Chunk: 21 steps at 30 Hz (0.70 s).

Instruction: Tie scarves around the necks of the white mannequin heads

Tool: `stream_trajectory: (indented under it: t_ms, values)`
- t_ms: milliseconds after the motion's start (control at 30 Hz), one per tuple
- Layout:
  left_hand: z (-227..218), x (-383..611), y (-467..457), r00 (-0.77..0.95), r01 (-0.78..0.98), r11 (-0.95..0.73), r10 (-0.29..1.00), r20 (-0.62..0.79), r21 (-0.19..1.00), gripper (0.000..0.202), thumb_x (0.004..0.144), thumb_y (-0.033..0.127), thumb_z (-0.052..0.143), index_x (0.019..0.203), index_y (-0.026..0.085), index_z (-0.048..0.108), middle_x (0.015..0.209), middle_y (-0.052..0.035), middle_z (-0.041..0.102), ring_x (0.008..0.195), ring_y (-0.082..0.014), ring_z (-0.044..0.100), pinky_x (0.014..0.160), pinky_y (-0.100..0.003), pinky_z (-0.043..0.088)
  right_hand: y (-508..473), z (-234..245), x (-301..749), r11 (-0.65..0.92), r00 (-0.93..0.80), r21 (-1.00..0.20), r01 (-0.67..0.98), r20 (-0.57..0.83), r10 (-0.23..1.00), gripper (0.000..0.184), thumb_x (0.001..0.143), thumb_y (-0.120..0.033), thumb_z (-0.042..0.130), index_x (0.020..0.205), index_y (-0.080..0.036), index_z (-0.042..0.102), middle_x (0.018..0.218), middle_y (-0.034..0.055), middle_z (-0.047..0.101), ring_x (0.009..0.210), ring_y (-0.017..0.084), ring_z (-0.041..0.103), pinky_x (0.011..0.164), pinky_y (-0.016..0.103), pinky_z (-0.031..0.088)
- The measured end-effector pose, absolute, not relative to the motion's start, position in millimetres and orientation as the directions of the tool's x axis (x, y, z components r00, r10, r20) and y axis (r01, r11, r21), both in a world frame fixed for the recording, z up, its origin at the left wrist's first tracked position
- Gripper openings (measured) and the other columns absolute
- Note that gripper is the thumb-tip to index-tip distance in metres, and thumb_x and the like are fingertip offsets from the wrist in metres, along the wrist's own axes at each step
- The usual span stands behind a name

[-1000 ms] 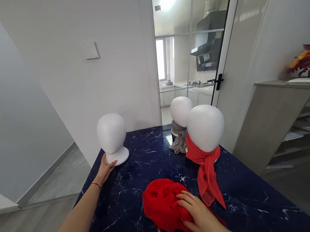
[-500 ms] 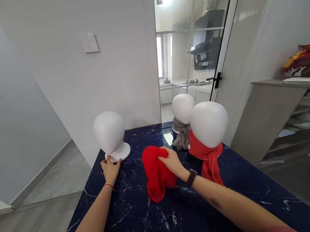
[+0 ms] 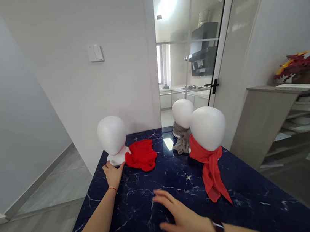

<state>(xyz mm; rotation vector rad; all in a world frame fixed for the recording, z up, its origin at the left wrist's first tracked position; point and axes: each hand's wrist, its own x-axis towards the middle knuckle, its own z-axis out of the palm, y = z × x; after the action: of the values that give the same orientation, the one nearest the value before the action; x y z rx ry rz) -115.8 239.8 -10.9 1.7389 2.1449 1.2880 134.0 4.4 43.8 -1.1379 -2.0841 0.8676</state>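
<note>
Head camera: our left hand (image 3: 113, 174) grips the near rim of the bare head form's (image 3: 112, 135) round base, thumb on the right, fingers on the left. This white form stands at the left of the dark blue table (image 3: 142, 229), long axis upright, narrow end down. Beside it on the right lies the red cloth (image 3: 141, 156), crumpled low on the table, its left edge overlapping the base; we cannot make out one clear long axis in its folds. Our right hand (image 3: 180, 216) is open above the nearer part of the table, slightly blurred, fingers pointing left and thumb apart. Across on the right, the front head form (image 3: 208, 127) stands upright in a coral scarf (image 3: 206, 155), whose long tails run toward us. Behind it, the rear head form (image 3: 182, 113) wears a grey scarf (image 3: 182, 141), bunched toward us.
</note>
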Motion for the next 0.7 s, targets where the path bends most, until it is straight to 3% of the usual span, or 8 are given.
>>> stream_trajectory:
  t_ms: [67,133,200,267,400,533,633,700]
  values:
    - [-10.2,-119.1,234.7,-0.375,0.71,-0.037,0.826,0.422,0.703,0.067,0.072,0.05,0.059,0.118,0.006,0.042,0.113,-0.019,0.044,0.112,-0.0339,0.045,0.093,-0.047,0.04,-45.4,46.8,161.8,0.312,-0.449,-0.807,0.501,0.067,0.891,0.051,0.077,-0.026,0.061,0.127,-0.03,0.049,0.125,0.0037,0.055,0.114,0.018,0.053,0.101,0.029,0.039]
    - [-8.6,-120.1,222.8,-0.382,0.676,-0.052,0.828,0.411,0.735,0.052,0.073,0.042,0.058,0.109,0.007,0.046,0.105,-0.0151,0.047,0.105,-0.0293,0.048,0.092,-0.045,0.041,-83.9,44.0,189.2,0.182,-0.318,-0.827,0.531,0.004,0.948,0.034,0.082,-0.029,0.056,0.116,-0.031,0.057,0.103,0.0017,0.065,0.096,0.017,0.061,0.091,0.027,0.045]
    - [-7.0,-116.7,201.8,-0.374,0.654,-0.07,0.835,0.403,0.753,0.038,0.073,0.036,0.057,0.1,0.011,0.049,0.096,-0.0103,0.049,0.094,-0.0255,0.052,0.089,-0.044,0.043,-114.0,31.7,213.0,0.075,-0.134,-0.843,0.533,0.004,0.991,0.026,0.086,-0.035,0.051,0.109,-0.028,0.06,0.091,0.0019,0.067,0.084,0.017,0.063,0.081,0.026,0.049]
    - [-6.5,-108.2,171.2,-0.371,0.634,-0.091,0.836,0.405,0.768,0.027,0.073,0.032,0.054,0.093,0.014,0.05,0.087,-0.0066,0.049,0.087,-0.0238,0.052,0.087,-0.044,0.044,-138.4,11.7,230.1,0.004,0.041,-0.853,0.522,0.03,0.999,0.029,0.087,-0.043,0.048,0.106,-0.025,0.061,0.087,0.003,0.067,0.078,0.017,0.064,0.073,0.025,0.049]
    - [-10.2,-79.7,88.2,-0.305,0.607,-0.167,0.854,0.422,0.777,0.018,0.075,0.029,0.048,0.088,0.016,0.052,0.085,-0.0051,0.049,0.077,-0.0211,0.053,0.081,-0.042,0.046,-171.7,-27.0,233.4,-0.039,0.321,-0.822,0.568,0.178,0.93,0.034,0.087,-0.048,0.047,0.097,-0.021,0.064,0.089,0.0056,0.068,0.079,0.019,0.065,0.071,0.025,0.049]
    - [-14.1,-55.6,-3.2,-0.114,0.563,-0.288,0.901,0.418,0.774,0.019,0.075,0.029,0.049,0.09,0.019,0.056,0.085,-0.0033,0.054,0.072,-0.018,0.056,0.07,-0.034,0.05,-182.6,-37.4,209.0,0.041,0.283,-0.645,0.763,0.39,0.876,0.03,0.092,-0.04,0.041,0.091,-0.021,0.064,0.085,0.0056,0.066,0.075,0.018,0.063,0.069,0.026,0.046]
    - [-13.3,-57.0,-65.6,0.03,0.458,-0.318,0.939,0.343,0.83,0.019,0.076,0.032,0.051,0.089,0.019,0.059,0.089,-0.004,0.057,0.074,-0.0168,0.059,0.066,-0.031,0.051,-182.4,-34.5,199.2,0.091,0.184,-0.515,0.852,0.458,0.87,0.027,0.093,-0.033,0.039,0.09,-0.021,0.063,0.08,0.0045,0.063,0.071,0.017,0.061,0.066,0.026,0.042]
    - [-12.7,-68.4,-104.4,0.105,0.385,-0.278,0.96,0.258,0.88,0.022,0.075,0.035,0.056,0.09,0.02,0.061,0.091,-0.0044,0.059,0.073,-0.0165,0.06,0.064,-0.03,0.052,-182.1,-33.2,199.7,0.109,0.16,-0.492,0.864,0.473,0.866,0.026,0.094,-0.031,0.039,0.09,-0.021,0.062,0.08,0.0039,0.063,0.071,0.016,0.06,0.066,0.025,0.041]
